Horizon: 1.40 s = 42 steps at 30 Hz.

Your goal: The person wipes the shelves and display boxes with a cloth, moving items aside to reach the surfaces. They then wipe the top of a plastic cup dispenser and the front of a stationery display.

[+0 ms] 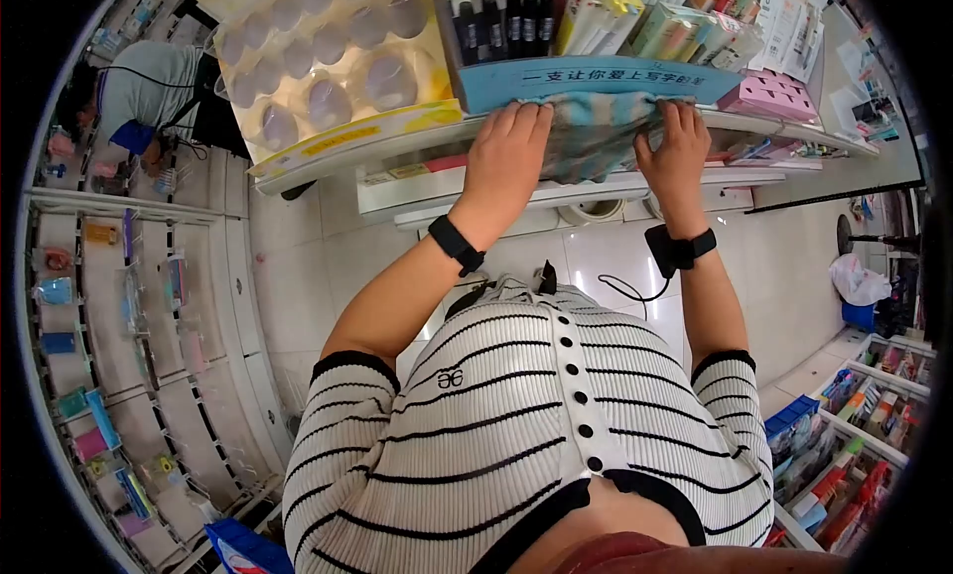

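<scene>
A grey and teal striped cloth point(591, 137) hangs over the front edge of the shelf, below a blue display box point(596, 78) with Chinese lettering. My left hand point(508, 152) grips the cloth's left side, its fingertips reaching up to the foot of the box. On the right side, my right hand point(677, 152) holds the cloth between thumb and fingers. The undersides of both hands are hidden. Black bands circle both wrists, and a cable hangs from the device at the right one.
A yellow tray with round clear cavities point(328, 63) stands left on the shelf. Pen boxes point(596, 18) and a pink box point(769, 95) sit behind and right. A person point(149, 88) bends at far left near hanging-goods racks point(129, 237). Bins of goods point(864, 405) stand lower right.
</scene>
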Tool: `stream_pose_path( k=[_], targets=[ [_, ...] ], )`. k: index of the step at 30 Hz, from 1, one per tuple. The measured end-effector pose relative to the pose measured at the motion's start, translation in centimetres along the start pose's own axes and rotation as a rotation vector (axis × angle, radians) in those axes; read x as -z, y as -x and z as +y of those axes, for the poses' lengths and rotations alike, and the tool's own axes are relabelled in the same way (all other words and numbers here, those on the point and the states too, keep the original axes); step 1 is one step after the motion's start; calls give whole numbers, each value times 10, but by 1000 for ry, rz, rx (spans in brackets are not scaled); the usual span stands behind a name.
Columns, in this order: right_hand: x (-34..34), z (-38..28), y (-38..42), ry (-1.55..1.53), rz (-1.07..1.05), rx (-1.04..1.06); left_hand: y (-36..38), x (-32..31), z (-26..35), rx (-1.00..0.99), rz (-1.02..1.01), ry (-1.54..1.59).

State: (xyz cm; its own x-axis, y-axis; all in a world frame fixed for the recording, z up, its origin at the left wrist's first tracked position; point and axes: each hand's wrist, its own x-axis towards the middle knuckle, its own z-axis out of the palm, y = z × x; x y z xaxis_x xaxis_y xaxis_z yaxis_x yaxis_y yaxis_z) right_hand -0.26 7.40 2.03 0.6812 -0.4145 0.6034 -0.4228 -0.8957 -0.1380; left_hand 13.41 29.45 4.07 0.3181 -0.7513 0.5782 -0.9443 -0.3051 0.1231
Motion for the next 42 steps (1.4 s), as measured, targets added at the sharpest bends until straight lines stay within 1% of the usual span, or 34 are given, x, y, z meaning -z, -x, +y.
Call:
stream_pose_path(
  k=[1, 3, 8, 10, 13, 15, 19, 20, 21, 23, 25, 26, 27, 28, 29, 30, 31, 33, 34, 35, 36, 38, 39, 40, 41, 42],
  targets=[
    [-2, -6, 1, 2, 0, 3, 4, 4, -4, 8, -5, -12],
    [-4, -18, 3, -93, 5, 34, 13, 14, -14, 10, -6, -20],
    [-3, -51, 5, -146, 0, 33, 30, 30, -35, 27, -17, -31],
    [-5, -60, 7, -179, 9, 42, 33, 33, -42, -24, -6, -94],
    [-7, -71, 8, -255, 48, 54, 33, 35, -44, -45, 11, -45],
    [-7, -74, 6, -312, 105, 43, 31, 33, -45, -38, 29, -23],
    [-6, -60, -3, -289, 82, 47, 27, 31, -48, -26, 61, 21],
    [-5, -57, -6, -361, 100, 60, 27, 30, -50, -27, 60, 23],
    [-4, -54, -7, -433, 117, 76, 25, 29, -53, -10, 24, 83],
    [-7, -47, -2, -424, 139, 75, 24, 28, -60, 7, -11, 140],
    [-4, -48, 4, -582, 207, -74, 22, 28, -64, -26, 115, 281],
    [-1, -51, 8, -557, 223, -128, 23, 30, -64, -25, 116, 281],
    [3, -54, 10, -557, 222, -126, 25, 36, -62, -70, 139, 306],
    [6, -57, 10, -532, 283, -62, 28, 41, -60, -115, 163, 330],
    [9, -61, 11, -507, 341, -1, 33, 46, -59, -112, 163, 330],
    [16, -66, 11, -440, 325, 28, 40, 52, -57, -111, 237, 321],
    [21, -73, 9, -441, 323, 29, 47, 59, -58, -112, 312, 311],
    [28, -92, 4, -321, 306, 194, 66, 70, -74, -67, 305, 208],
    [27, -102, 1, -337, 298, 234, 75, 75, -84, -34, 300, 146],
    [28, -113, -5, -283, 291, 323, 84, 83, -95, 7, 272, 68],
    [27, -126, -9, -311, 268, 374, 93, 91, -106, 49, 244, -12],
    [18, -153, -15, -337, 249, 464, 103, 106, -124, 124, 274, -111],
    [11, -166, -17, -335, 251, 502, 108, 111, -133, 125, 275, -115],
    [6, -177, -19, -340, 251, 504, 113, 115, -142, 174, 278, -202],
    [0, -188, -22, -351, 190, 556, 118, 119, -149, 224, 280, -290],
    [-7, -197, -24, -362, 127, 607, 123, 121, -155, 228, 278, -294]
  ],
)
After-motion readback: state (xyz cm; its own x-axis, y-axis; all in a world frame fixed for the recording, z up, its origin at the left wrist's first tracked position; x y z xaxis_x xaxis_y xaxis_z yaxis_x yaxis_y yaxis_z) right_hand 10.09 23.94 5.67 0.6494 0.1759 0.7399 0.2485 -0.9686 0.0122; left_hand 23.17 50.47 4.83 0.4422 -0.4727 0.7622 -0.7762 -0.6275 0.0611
